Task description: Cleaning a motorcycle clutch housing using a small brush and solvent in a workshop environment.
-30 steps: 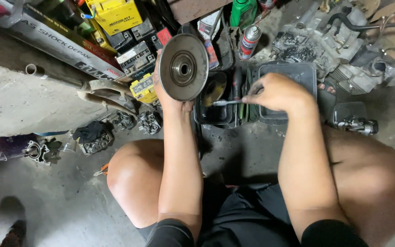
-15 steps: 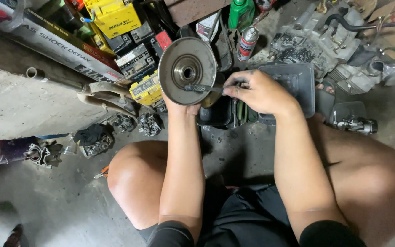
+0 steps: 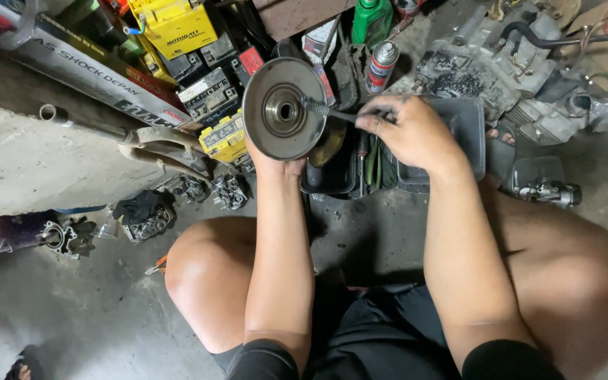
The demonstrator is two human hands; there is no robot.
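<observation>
From the head cam: our left hand (image 3: 276,163) props up the round metal disc (image 3: 284,109) from below, our right hand (image 3: 406,130) pinches a thin metal tool (image 3: 328,111) against its face. Black tray (image 3: 452,141), spray can (image 3: 381,67), yellow batteries (image 3: 177,28) and engine parts (image 3: 487,63) crowd the floor behind.

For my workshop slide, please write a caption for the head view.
Left hand holds a round grey metal disc upright; right hand puts a thin metal tool against it.
</observation>
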